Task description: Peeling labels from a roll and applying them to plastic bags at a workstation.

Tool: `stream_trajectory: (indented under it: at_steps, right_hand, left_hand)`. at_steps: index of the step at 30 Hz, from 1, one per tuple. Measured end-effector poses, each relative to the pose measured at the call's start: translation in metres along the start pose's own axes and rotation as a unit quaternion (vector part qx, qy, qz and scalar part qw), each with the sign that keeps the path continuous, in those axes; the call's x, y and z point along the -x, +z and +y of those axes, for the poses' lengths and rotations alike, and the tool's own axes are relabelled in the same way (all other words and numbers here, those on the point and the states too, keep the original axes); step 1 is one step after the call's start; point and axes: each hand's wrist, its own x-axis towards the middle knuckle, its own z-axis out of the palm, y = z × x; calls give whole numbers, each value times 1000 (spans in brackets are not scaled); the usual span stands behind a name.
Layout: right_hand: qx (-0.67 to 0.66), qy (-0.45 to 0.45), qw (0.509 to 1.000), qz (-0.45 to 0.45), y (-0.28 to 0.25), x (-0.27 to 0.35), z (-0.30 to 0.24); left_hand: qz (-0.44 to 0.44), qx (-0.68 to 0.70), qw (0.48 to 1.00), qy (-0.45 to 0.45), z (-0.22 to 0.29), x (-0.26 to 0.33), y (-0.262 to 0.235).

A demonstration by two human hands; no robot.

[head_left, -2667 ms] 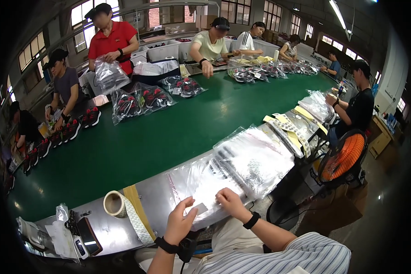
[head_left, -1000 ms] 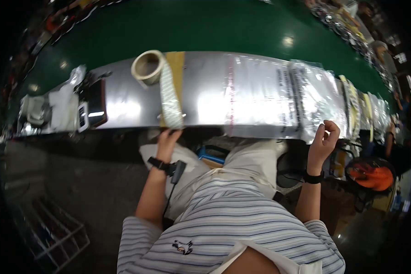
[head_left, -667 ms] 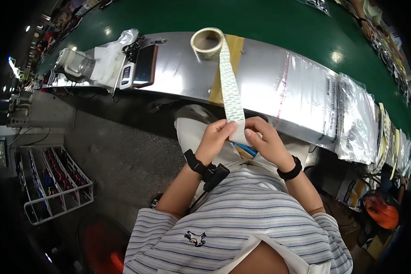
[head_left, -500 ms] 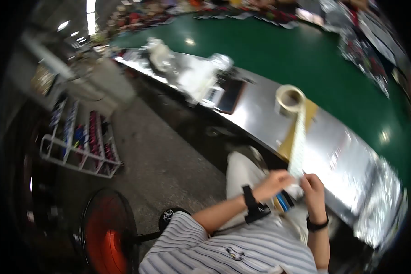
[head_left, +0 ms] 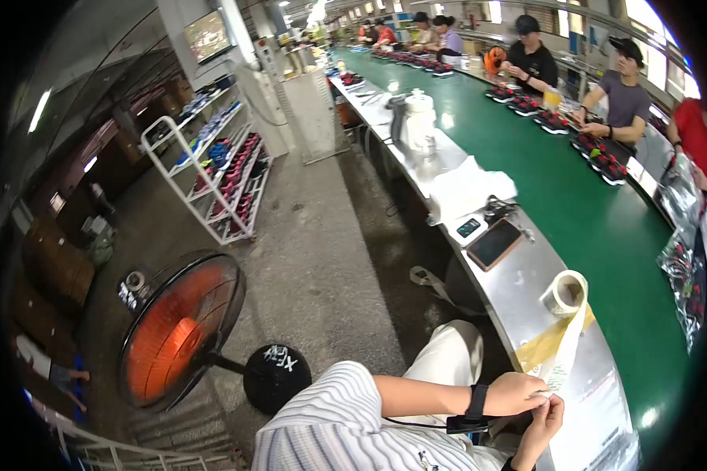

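A roll of pale stickers [head_left: 564, 294] stands at the edge of the metal table, and its unwound strip [head_left: 567, 353] runs down toward me. My left hand [head_left: 514, 394] is closed at the strip's near end, fingers pinched. Just below it, my right hand [head_left: 547, 424] is also closed, its fingertips meeting the left ones at the strip end. The exact grip between the fingertips is partly hidden. Beneath the strip lies a flat yellow-brown piece [head_left: 543, 345] on the table.
A phone [head_left: 493, 245], a small white device [head_left: 469, 228], white plastic [head_left: 471, 188] and a clear jug [head_left: 420, 118] line the metal table. Shoes [head_left: 554, 122] sit along the green conveyor [head_left: 518, 173], with people beyond. At left stand an orange-bladed fan [head_left: 184, 337] and a shoe rack [head_left: 220, 173].
My view has swung up and leftward, bringing in the conveyor, workers and more floor. Both hands stay together at the strip's end, with my wrists turned.
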Motion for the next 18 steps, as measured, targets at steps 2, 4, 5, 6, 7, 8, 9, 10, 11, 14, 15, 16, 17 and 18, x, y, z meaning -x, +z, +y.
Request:
stream_trajectory:
  at_steps: [2,4,5,6,7,8,9,10,11,14,15,16,17,18]
  right_hand:
    - [71,3,997,4,3,-5,0]
    - [136,-1,991,13,5,-6,6]
    - [135,-3,991,20,10,-6,0]
    - [132,-4,991,22,12,-6,-5]
    - [134,-5,990,42,7,-6,-3]
    - [126,-8,991,43,4,-2,1]
    - [117,-11,992,40,3,0,4]
    - [109,9,993,52,-3,0,4]
    - [109,23,992,64,-6,3,3]
    - [193,37,975,102,-24,16,21]
    - [246,31,967,66,-28,19,15]
    - [297,25,954,29,-34,23,5]
    - [227,32,973,17,-39,22,-1]
    - [154,40,987,2,-43,19,-5]
  left_hand:
    - [-7,-22,1000,-5,-9,-3,-3]
    - [-43,0,999,-5,-6,-5,-11]
    - [-38,8,999,-7,-12,-5,-10]
    - [-29,13,999,-12,-16,-6,-7]
    - [-44,13,999,1,-18,-10,-2]
    - [-49,49,998,-10,-19,-10,-3]
    - [-51,84,995,-23,-20,-12,-5]
    - [-57,79,995,-19,-20,-17,-9]
    - [-37,95,994,-33,-15,-19,-13]
    - [62,81,994,-36,-5,-22,-24]
    - [106,53,993,21,-4,-24,-25]
    - [151,25,985,77,-4,-25,-25]
    - [123,22,985,117,1,-26,-22]
    - [98,17,983,154,5,-24,-19]
